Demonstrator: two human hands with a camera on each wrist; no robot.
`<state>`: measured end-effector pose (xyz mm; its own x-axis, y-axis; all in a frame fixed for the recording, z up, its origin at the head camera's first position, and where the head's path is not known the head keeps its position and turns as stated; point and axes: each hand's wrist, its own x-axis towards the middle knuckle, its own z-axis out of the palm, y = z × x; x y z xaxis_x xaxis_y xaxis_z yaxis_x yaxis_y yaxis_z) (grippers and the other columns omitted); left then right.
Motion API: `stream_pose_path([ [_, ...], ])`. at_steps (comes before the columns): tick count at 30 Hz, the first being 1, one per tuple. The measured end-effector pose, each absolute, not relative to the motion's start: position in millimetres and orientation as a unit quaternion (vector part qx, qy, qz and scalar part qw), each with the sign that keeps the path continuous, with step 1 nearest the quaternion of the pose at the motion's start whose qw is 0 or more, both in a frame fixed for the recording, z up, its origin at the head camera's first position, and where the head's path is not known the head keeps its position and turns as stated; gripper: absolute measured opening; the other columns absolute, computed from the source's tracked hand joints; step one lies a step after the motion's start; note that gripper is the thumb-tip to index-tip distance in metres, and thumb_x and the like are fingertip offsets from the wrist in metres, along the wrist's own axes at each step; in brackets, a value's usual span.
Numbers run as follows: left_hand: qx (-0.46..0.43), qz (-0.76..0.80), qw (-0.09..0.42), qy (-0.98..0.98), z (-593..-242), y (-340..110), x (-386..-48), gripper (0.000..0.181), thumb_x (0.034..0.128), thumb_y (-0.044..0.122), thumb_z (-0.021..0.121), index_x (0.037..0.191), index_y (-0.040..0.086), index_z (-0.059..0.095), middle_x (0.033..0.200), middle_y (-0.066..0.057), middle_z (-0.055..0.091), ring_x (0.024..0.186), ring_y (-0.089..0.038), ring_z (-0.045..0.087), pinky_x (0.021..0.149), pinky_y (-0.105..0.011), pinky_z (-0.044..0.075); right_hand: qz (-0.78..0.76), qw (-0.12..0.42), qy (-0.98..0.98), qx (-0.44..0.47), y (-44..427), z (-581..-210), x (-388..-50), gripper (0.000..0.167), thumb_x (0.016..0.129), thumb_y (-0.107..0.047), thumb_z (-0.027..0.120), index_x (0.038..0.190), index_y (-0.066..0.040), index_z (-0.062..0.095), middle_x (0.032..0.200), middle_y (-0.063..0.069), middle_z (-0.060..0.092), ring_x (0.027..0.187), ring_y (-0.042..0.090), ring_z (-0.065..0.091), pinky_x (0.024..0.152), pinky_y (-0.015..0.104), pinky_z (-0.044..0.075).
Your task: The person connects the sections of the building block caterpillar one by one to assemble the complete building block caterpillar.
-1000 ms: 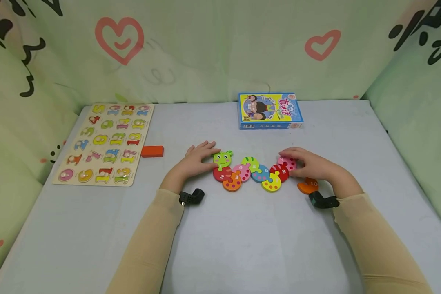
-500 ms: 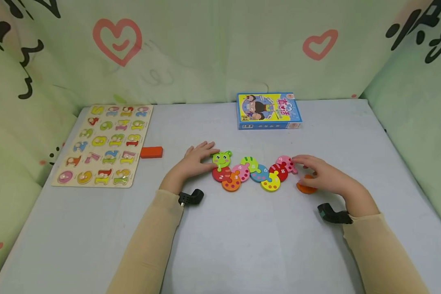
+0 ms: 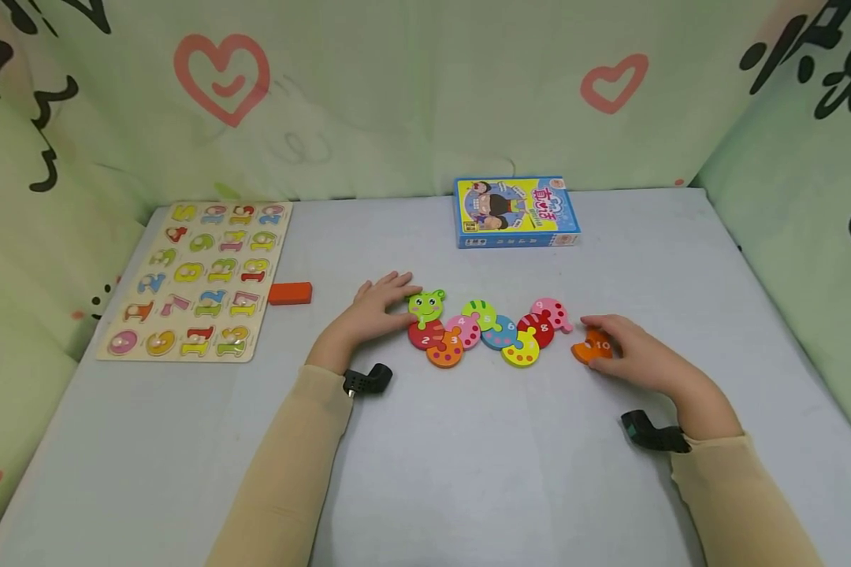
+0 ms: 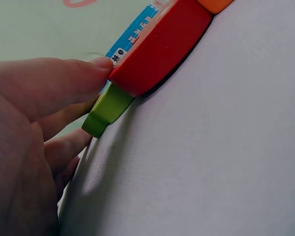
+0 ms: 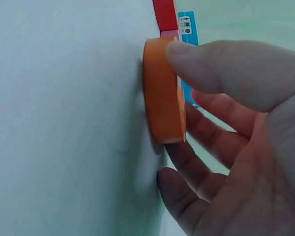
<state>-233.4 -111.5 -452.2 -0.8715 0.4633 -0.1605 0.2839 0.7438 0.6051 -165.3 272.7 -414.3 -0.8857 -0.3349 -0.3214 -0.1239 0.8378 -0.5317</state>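
A caterpillar puzzle lies on the table: a green smiling head piece (image 3: 426,305), a red piece (image 3: 426,335), and several coloured numbered pieces up to a pink one (image 3: 551,313). Beside the head end rests my left hand (image 3: 373,316), fingers extended; its thumb touches the red piece and its fingertips reach the green head. My right hand (image 3: 641,353) pinches a separate orange puzzle piece (image 3: 593,346), marked 10, by its edges. In the right wrist view the thumb presses the rim of that orange piece (image 5: 163,93). A small gap separates it from the pink piece.
A wooden number board (image 3: 198,315) lies at the left, with a red-orange block (image 3: 290,294) against its right edge. At the back stands a blue and yellow card box (image 3: 516,211). Green curtains (image 3: 369,94) with hearts enclose the table.
My right hand has left the pink piece and moved right, onto the orange piece, which it now grips. The left hand stays by the caterpillar's head.
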Motion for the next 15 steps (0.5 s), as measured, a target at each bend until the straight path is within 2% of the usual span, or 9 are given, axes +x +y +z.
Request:
stream_pose_path([
  [8, 0.203, 0.292, 0.151, 0.922, -451.9, -110.4, -233.1, 0.053, 0.0857, 0.036, 0.055, 0.135, 0.02, 0.044, 0.15, -0.001, 0.026, 0.141, -0.02, 0.012, 0.113, -0.05, 0.0, -0.257, 0.193, 0.939, -0.119, 273.4, -416.4, -166.2, 0.064, 0.082, -0.014, 0.063, 0.136, 0.003, 0.032, 0.136, 0.026, 0.035, 0.121, 0.041, 0.033, 0.099, 0.058, 0.033],
  [15, 0.204, 0.293, 0.152, 0.922, -452.5, -110.9, -232.6, 0.054, 0.0858, 0.037, 0.055, 0.136, 0.021, 0.044, 0.15, 0.0, 0.025, 0.141, -0.02, 0.011, 0.113, -0.049, 0.0, -0.253, 0.184, 0.942, -0.119, 270.5, -416.3, -167.3, 0.06, 0.081, -0.013, 0.064, 0.133, 0.0, 0.037, 0.134, 0.024, 0.037, 0.119, 0.04, 0.036, 0.096, 0.057, 0.037],
])
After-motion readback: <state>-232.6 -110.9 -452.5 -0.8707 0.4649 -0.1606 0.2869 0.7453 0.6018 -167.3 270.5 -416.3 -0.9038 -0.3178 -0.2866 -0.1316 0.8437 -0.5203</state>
